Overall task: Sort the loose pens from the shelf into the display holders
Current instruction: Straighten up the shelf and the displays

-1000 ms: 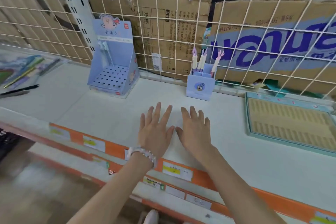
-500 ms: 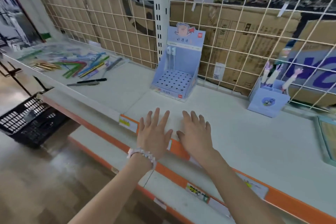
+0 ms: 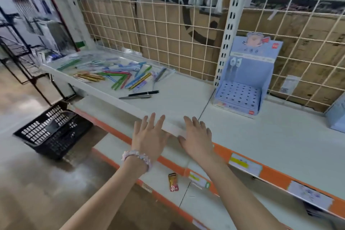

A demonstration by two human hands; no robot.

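Note:
Several loose pens (image 3: 119,76) lie scattered on the left part of the white shelf (image 3: 179,89): green, blue, red, gold and striped ones. A black pen (image 3: 143,93) and a silver pen (image 3: 136,96) lie nearest the front. A light blue display holder (image 3: 240,97) with a perforated base stands at the right, holding two pens upright at its back. A second blue holder (image 3: 336,117) shows at the right edge. My left hand (image 3: 149,136) and my right hand (image 3: 196,136) hover side by side at the shelf's front edge, fingers straight, holding nothing.
A white wire grid (image 3: 168,30) with cardboard behind backs the shelf. A black plastic basket (image 3: 52,129) sits on the floor at the left. A lower shelf (image 3: 168,188) with orange price strips carries a small red and gold wrapper (image 3: 173,182).
The view has swung left, bringing the loose pens and basket into sight. The holders have slid right in the view. Both hands stay flat, side by side.

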